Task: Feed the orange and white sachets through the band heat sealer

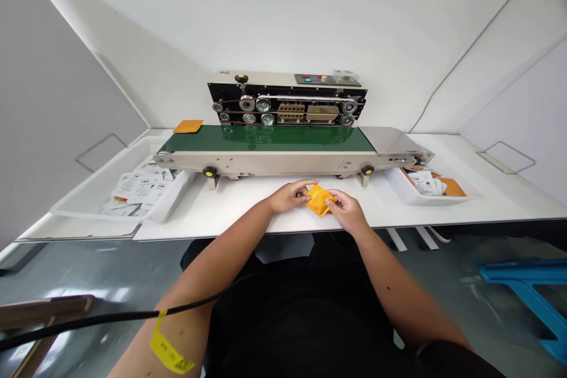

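Between my two hands is a small orange packet [321, 201], held above the white table close to its front edge. My left hand [290, 196] pinches the packet's left side, and my right hand [348, 210] grips its right side with the thumb on the front face. Just beyond the hands stands a band sealing machine [287, 97] with a green conveyor belt [274, 139]. Another orange packet [188, 126] lies at the belt's far left end. What is inside the packet in my hands is hidden.
A white bin [170, 199] on the left holds several white printed packets [142, 186]. On the right, another bin [425, 198] contains white and orange packets [452, 187]. A black cable [110, 317] crosses my left forearm. A blue stool [527, 274] stands at the lower right.
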The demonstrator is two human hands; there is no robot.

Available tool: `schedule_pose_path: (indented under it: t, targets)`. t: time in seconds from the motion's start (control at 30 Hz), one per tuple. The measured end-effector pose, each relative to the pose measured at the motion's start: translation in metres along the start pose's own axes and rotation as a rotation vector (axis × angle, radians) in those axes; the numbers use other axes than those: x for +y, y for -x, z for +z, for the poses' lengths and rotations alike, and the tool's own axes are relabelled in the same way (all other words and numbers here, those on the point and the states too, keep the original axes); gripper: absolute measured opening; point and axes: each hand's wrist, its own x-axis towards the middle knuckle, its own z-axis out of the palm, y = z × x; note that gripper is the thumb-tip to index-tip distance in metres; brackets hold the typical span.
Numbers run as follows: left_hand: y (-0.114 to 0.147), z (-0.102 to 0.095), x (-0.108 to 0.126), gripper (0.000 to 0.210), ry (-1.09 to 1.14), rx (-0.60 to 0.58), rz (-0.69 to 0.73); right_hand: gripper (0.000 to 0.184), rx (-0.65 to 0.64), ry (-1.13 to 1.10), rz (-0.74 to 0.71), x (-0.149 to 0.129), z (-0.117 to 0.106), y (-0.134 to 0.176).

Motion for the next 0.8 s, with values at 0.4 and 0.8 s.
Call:
schedule_pose_path:
  t: [0.4, 0.8]
  targets:
    - [0.002, -0.001, 0.001, 0.054, 0.013, 0.043, 0.014, 0.026, 0.230, -0.036, -0.214, -0.134, -0.131, -0.075]
    - [0.003, 0.000, -0.001, 0.042, -0.023, 0.021, -0.033, 0.025, 0.637, -0.314, 0.162, -0.132, -0.117, -0.200]
